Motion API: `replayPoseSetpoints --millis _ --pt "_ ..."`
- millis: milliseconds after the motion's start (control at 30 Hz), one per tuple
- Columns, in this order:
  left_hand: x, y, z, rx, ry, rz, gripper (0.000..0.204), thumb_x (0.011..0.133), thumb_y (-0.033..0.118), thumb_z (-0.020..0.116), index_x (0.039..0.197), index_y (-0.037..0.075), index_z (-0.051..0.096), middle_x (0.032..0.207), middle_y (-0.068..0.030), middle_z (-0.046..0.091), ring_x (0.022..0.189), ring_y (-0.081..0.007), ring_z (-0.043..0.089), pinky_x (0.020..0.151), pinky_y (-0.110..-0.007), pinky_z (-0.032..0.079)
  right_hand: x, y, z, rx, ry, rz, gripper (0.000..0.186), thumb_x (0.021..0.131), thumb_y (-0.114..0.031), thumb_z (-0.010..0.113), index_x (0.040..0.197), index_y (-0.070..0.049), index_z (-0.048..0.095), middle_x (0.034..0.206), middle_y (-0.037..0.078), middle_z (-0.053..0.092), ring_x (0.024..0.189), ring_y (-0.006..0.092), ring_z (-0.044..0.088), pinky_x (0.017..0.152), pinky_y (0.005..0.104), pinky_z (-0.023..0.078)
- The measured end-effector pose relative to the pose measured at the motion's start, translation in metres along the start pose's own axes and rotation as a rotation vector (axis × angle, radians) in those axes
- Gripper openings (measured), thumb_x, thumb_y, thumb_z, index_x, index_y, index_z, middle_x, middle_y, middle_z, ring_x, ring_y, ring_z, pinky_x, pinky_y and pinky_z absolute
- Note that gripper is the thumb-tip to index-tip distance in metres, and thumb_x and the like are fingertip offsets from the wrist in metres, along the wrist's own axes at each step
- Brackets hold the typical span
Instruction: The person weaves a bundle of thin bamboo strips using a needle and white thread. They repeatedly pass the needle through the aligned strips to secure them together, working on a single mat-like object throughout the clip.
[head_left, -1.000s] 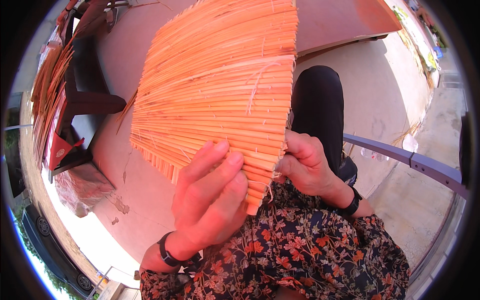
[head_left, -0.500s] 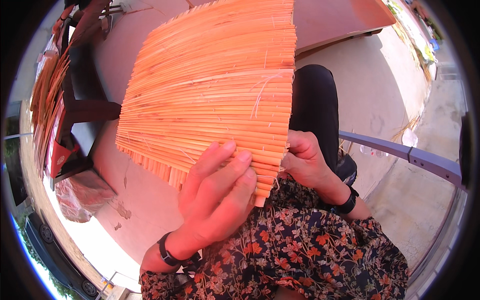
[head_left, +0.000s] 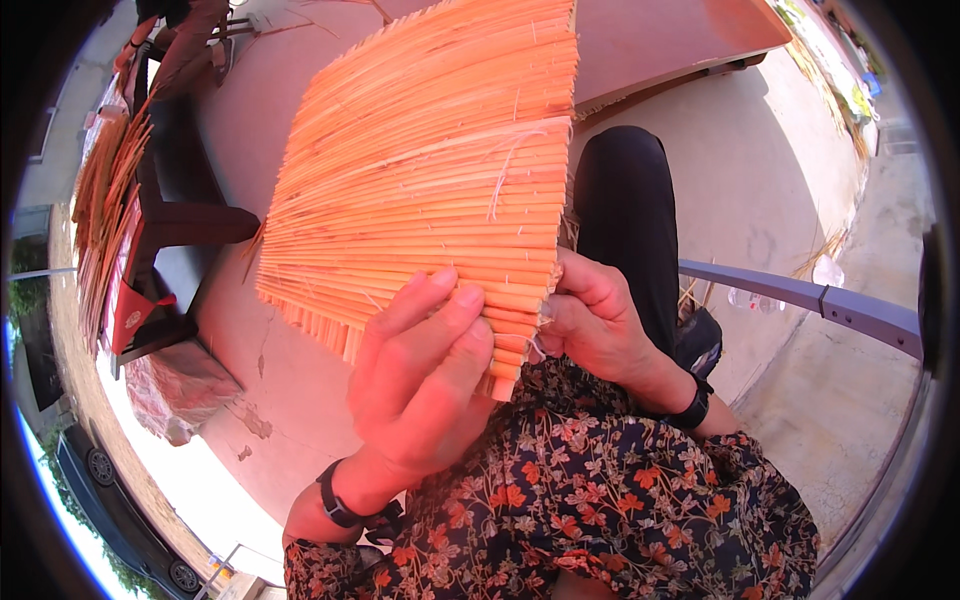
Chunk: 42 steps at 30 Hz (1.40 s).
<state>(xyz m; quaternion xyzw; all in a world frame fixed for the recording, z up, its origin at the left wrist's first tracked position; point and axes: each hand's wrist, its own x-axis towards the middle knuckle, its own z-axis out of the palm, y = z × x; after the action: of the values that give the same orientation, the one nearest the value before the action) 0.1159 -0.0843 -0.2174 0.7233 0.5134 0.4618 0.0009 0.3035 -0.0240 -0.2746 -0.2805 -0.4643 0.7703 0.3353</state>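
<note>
A mat of straw-coloured reed stalks (head_left: 430,170), laid side by side and stitched with white thread, stands tilted over my lap. My left hand (head_left: 420,370) lies across its near lower corner, fingers on the top face and the palm curled round the edge, holding it. At the right edge, my right hand (head_left: 600,320) is closed, thumb and forefinger pinched against the stalk ends. Whatever sits between those fingertips is too small to make out. A loose thread end (head_left: 503,180) trails on the mat's face, and a short white thread hangs near my right fingertips.
To the left is a dark wooden bench (head_left: 165,225) with a bundle of dry stalks (head_left: 105,210) on it. A table (head_left: 680,50) stands beyond the mat. A grey metal bar (head_left: 800,295) crosses at right. Another person (head_left: 190,35) is at the far left.
The mat's right edge and my right hand have shifted slightly left. The right fingers stay pinched at the mat's edge. My left hand keeps its hold.
</note>
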Motion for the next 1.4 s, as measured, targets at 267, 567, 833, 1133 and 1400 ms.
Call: replayPoseSetpoints --millis 267,567,833,1133,1400 --pt "-0.009 0.004 0.006 0.005 0.027 0.017 0.027 0.072 -0.003 0.079 0.096 0.001 0.068 0.109 -0.0151 0.072 0.105 -0.0356 0.070 0.092 -0.046 0.059 -0.011 0.012 -0.013 0.006 0.041 0.074 0.031 0.105 -0.011 0.051 0.131 0.003 0.058 0.098 0.004 0.070 0.064 0.0030 0.057 0.056 0.0193 0.046" --pt "-0.003 0.010 0.001 0.036 0.010 0.006 0.035 0.064 0.003 0.078 0.098 -0.001 0.069 0.111 -0.0138 0.071 0.105 -0.0345 0.069 0.094 -0.045 0.058 0.004 0.011 -0.028 0.197 -0.090 0.040 0.042 0.103 -0.018 0.048 0.142 -0.001 0.047 0.128 0.013 0.064 0.095 0.0181 0.069 0.058 0.0302 0.057" --pt "-0.003 0.020 0.000 0.091 0.000 0.029 0.033 0.065 0.009 0.077 0.095 0.001 0.066 0.109 -0.0126 0.070 0.102 -0.0327 0.068 0.093 -0.042 0.057 -0.002 0.004 -0.005 0.389 -0.004 0.150 0.051 0.104 -0.042 0.046 0.143 -0.008 0.046 0.130 0.006 0.061 0.106 0.0160 0.065 0.069 0.0309 0.055" --pt "-0.009 0.018 0.009 0.100 0.013 0.048 0.036 0.065 0.007 0.077 0.099 0.003 0.065 0.109 -0.0100 0.068 0.105 -0.0324 0.067 0.090 -0.041 0.058 0.000 0.007 -0.004 0.417 0.050 0.158 0.049 0.102 -0.042 0.052 0.138 -0.010 0.051 0.127 0.004 0.063 0.111 0.0161 0.064 0.082 0.0320 0.056" --pt "-0.017 0.016 0.012 0.104 0.032 0.076 0.035 0.065 0.006 0.077 0.098 0.004 0.064 0.108 -0.0087 0.067 0.104 -0.0316 0.066 0.087 -0.039 0.058 -0.001 0.013 0.005 0.459 0.083 0.122 0.052 0.101 -0.044 0.054 0.139 -0.010 0.051 0.130 0.005 0.063 0.116 0.0184 0.063 0.091 0.0342 0.055"
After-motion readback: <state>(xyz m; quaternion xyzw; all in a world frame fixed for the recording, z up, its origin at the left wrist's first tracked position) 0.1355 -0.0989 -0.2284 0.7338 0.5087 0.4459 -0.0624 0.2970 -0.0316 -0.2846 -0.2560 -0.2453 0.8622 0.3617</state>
